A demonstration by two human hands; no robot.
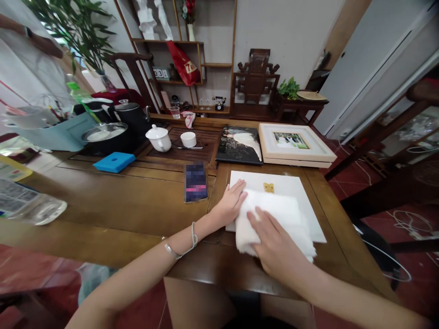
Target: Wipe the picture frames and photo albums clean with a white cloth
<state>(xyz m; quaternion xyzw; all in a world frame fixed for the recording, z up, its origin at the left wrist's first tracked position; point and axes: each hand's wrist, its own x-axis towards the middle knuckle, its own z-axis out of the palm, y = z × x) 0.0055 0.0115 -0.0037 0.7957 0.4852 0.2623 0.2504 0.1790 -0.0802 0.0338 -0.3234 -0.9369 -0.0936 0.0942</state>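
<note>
A white cloth lies folded on a flat white board at the near right of the wooden table. My right hand lies flat on the cloth with its fingers stretched out. My left hand rests with spread fingers on the board's left edge, touching the cloth. A small yellow mark shows on the board beyond the cloth. A bracelet sits on my left wrist.
A phone lies left of the board. Behind are a dark photo print and a framed photo. A tea tray with a white teapot, a cup, a black kettle and a blue box stand at the back left. A plastic bottle lies at far left.
</note>
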